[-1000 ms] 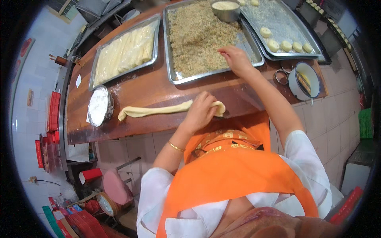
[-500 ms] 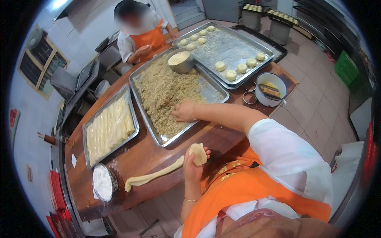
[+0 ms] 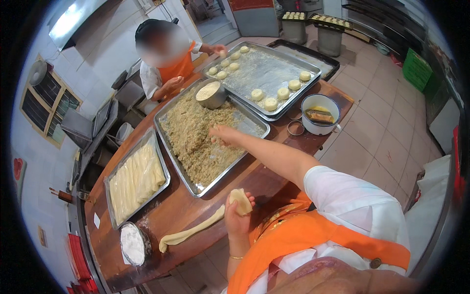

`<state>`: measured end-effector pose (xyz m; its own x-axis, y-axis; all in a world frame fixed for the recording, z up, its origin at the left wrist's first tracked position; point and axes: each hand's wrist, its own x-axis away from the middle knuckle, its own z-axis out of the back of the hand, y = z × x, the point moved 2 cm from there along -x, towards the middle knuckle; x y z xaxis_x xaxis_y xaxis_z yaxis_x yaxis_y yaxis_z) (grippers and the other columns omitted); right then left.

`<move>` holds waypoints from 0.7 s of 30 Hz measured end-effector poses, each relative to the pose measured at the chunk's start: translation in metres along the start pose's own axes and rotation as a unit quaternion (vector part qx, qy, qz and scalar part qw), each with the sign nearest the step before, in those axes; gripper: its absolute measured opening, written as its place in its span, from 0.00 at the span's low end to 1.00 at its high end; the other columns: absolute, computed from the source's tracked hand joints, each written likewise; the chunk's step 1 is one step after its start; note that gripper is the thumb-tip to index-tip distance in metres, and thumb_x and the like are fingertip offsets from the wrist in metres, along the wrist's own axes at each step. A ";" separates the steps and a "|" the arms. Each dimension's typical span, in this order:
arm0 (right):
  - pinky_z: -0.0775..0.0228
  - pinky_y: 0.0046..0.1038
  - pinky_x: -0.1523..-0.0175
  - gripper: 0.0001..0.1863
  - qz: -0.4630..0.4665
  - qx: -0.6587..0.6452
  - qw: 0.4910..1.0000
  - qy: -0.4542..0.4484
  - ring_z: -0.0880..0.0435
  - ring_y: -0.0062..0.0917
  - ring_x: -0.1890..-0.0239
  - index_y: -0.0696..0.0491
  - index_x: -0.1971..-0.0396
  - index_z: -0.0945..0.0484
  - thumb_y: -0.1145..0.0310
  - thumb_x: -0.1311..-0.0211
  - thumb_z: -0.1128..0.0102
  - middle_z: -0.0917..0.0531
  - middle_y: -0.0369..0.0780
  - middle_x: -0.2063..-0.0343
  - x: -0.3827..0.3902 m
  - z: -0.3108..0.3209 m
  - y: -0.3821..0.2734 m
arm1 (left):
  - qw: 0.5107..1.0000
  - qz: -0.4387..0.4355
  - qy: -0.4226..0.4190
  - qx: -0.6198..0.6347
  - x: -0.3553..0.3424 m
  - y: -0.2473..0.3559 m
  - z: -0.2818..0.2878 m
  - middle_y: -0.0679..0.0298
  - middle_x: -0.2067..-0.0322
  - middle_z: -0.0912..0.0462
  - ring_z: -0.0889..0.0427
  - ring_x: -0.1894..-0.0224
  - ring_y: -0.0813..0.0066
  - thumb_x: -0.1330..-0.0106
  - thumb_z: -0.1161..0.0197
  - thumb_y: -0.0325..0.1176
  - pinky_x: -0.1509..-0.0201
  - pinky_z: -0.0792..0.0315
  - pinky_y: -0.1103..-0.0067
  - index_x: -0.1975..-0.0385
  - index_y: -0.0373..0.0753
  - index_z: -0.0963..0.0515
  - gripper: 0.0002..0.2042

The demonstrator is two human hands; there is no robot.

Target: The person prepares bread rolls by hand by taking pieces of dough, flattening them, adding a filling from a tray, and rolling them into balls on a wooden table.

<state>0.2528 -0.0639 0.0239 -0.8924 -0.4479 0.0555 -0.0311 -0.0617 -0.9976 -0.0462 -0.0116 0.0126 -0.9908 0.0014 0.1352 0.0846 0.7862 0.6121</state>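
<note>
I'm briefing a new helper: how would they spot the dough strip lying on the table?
On the brown table, look along the near edge. Between the bowl of white powder and the person's left hand lies the dough strip, long and pale. Unlike the plastic-covered dough, it lies single and uncovered on the wood.

Indoor light, fairly bright over the glossy brown wooden table (image 3: 264, 172), which carries a soft sheen. Strongest glare upper left: blown-out white patch on a pale, smooth overhead panel (image 3: 81, 19). Highlights streak the clear, crinkled plastic sheet (image 3: 147, 164). Pale, flattened dough piece (image 3: 241, 201) in the left hand (image 3: 237, 219) well lit, reasonably clear. Black metal shelving (image 3: 387, 36), upper right, sinks into shadow. Co-worker (image 3: 178, 73): face area smoothed to a blur. Fisheye bends straight edges; rim softens, corners black.
</note>
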 end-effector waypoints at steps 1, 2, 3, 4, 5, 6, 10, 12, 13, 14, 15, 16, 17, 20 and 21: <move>0.26 0.40 0.67 0.27 0.037 0.007 0.999 -0.002 0.19 0.37 0.75 0.57 0.67 0.21 0.45 0.29 0.52 0.19 0.47 0.77 0.002 0.002 0.000 | 1.000 0.003 -0.005 0.009 -0.001 -0.001 0.000 0.47 0.54 0.21 0.18 0.55 0.56 0.33 0.45 0.33 0.50 0.21 0.66 0.43 0.34 0.34 0.20; 0.26 0.40 0.67 0.27 0.115 0.071 0.991 0.019 0.20 0.36 0.75 0.57 0.67 0.21 0.44 0.29 0.51 0.19 0.46 0.77 0.005 0.001 0.001 | 1.000 0.004 -0.001 0.011 -0.001 -0.001 0.000 0.47 0.54 0.21 0.18 0.55 0.56 0.33 0.45 0.33 0.50 0.21 0.67 0.43 0.34 0.34 0.20; 0.27 0.40 0.66 0.27 0.192 0.134 0.971 0.039 0.20 0.36 0.75 0.56 0.67 0.21 0.43 0.30 0.50 0.19 0.46 0.77 0.007 0.001 0.001 | 1.000 0.006 0.002 0.013 -0.001 -0.002 -0.001 0.47 0.54 0.21 0.18 0.55 0.56 0.33 0.45 0.33 0.50 0.21 0.67 0.43 0.34 0.33 0.20; 0.28 0.40 0.65 0.26 0.169 0.192 0.966 0.020 0.21 0.34 0.75 0.55 0.67 0.22 0.43 0.30 0.49 0.18 0.44 0.73 0.005 0.004 0.003 | 1.000 0.008 0.006 0.015 -0.001 -0.002 -0.001 0.47 0.54 0.21 0.18 0.55 0.56 0.33 0.45 0.33 0.50 0.21 0.67 0.43 0.34 0.33 0.20; 0.29 0.40 0.64 0.25 0.145 0.247 0.958 -0.005 0.22 0.33 0.74 0.54 0.68 0.22 0.43 0.31 0.48 0.18 0.43 0.70 0.005 0.004 0.000 | 1.000 0.010 0.006 0.029 0.001 -0.003 0.000 0.48 0.54 0.21 0.18 0.55 0.57 0.33 0.44 0.33 0.51 0.20 0.67 0.43 0.35 0.32 0.19; 0.31 0.40 0.64 0.25 0.121 0.301 0.946 -0.029 0.22 0.32 0.74 0.53 0.68 0.23 0.43 0.32 0.48 0.18 0.42 0.67 0.005 0.003 -0.003 | 0.999 0.012 0.007 0.043 0.001 -0.003 0.003 0.49 0.54 0.21 0.18 0.55 0.58 0.32 0.44 0.33 0.51 0.20 0.67 0.43 0.35 0.31 0.19; 0.32 0.39 0.66 0.25 0.029 0.172 0.985 0.013 0.25 0.27 0.75 0.51 0.67 0.22 0.41 0.30 0.50 0.19 0.37 0.67 0.005 0.005 -0.006 | 0.995 0.015 0.054 0.086 0.002 -0.004 0.014 0.49 0.53 0.20 0.18 0.54 0.57 0.31 0.45 0.33 0.49 0.21 0.67 0.44 0.36 0.31 0.18; 0.32 0.38 0.68 0.25 -0.035 -0.051 0.998 0.012 0.27 0.23 0.76 0.50 0.66 0.21 0.41 0.29 0.51 0.21 0.35 0.69 0.004 0.006 -0.002 | 0.993 0.013 0.048 0.104 0.000 -0.003 0.018 0.49 0.53 0.20 0.18 0.54 0.57 0.31 0.45 0.33 0.49 0.22 0.67 0.44 0.36 0.30 0.17; 0.32 0.37 0.68 0.25 -0.007 -0.079 0.996 -0.031 0.28 0.22 0.76 0.49 0.65 0.21 0.41 0.29 0.51 0.22 0.33 0.69 0.005 0.006 -0.002 | 0.993 0.012 0.045 0.113 0.000 -0.003 0.019 0.49 0.53 0.20 0.18 0.54 0.57 0.31 0.45 0.33 0.49 0.22 0.67 0.44 0.36 0.29 0.17; 0.32 0.36 0.69 0.24 0.020 -0.105 0.992 -0.073 0.30 0.20 0.77 0.48 0.65 0.21 0.41 0.28 0.51 0.23 0.32 0.69 0.008 0.008 -0.002 | 0.991 0.015 0.043 0.123 -0.001 -0.003 0.018 0.49 0.53 0.20 0.18 0.54 0.57 0.31 0.45 0.33 0.49 0.22 0.67 0.44 0.36 0.29 0.17; 0.32 0.35 0.70 0.24 0.047 -0.131 0.983 -0.119 0.31 0.18 0.77 0.48 0.64 0.21 0.41 0.28 0.52 0.24 0.31 0.69 0.015 0.005 -0.009 | 0.990 0.014 0.042 0.134 -0.001 -0.002 0.019 0.49 0.53 0.20 0.18 0.54 0.57 0.31 0.45 0.33 0.49 0.22 0.67 0.44 0.36 0.29 0.17; 0.31 0.33 0.69 0.25 0.058 -0.081 0.993 -0.068 0.28 0.20 0.78 0.50 0.69 0.20 0.42 0.29 0.49 0.21 0.33 0.74 0.024 0.003 -0.014 | 0.988 0.013 0.041 0.145 0.000 -0.002 0.019 0.49 0.53 0.19 0.18 0.54 0.57 0.31 0.46 0.33 0.49 0.22 0.66 0.44 0.36 0.29 0.17; 0.31 0.33 0.69 0.25 0.092 0.021 0.995 -0.041 0.27 0.21 0.78 0.51 0.71 0.20 0.42 0.30 0.49 0.21 0.34 0.76 0.026 0.004 -0.018 | 0.989 0.013 0.044 0.144 -0.001 -0.002 0.019 0.49 0.53 0.19 0.18 0.53 0.57 0.31 0.46 0.33 0.49 0.22 0.66 0.44 0.36 0.29 0.17; 0.29 0.33 0.68 0.28 0.167 0.227 0.959 0.027 0.24 0.24 0.79 0.53 0.78 0.21 0.43 0.30 0.48 0.21 0.36 0.83 0.028 0.004 -0.021 | 0.988 0.019 0.048 0.147 -0.003 -0.003 0.019 0.49 0.53 0.20 0.18 0.53 0.56 0.31 0.46 0.34 0.49 0.21 0.66 0.44 0.36 0.29 0.17; 0.29 0.33 0.67 0.29 0.178 0.233 0.955 0.040 0.23 0.25 0.78 0.53 0.80 0.21 0.43 0.30 0.48 0.22 0.37 0.84 0.027 0.003 -0.019 | 0.987 0.024 0.044 0.152 -0.003 -0.003 0.019 0.49 0.52 0.20 0.18 0.53 0.56 0.31 0.46 0.34 0.49 0.21 0.66 0.44 0.37 0.29 0.17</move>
<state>0.2304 -0.0778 0.0445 -0.8412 -0.4464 -0.3051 0.4674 -0.3166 -0.8254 -0.0457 -0.0021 -0.0045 -0.9722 -0.0007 0.2340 0.0818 0.9359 0.3428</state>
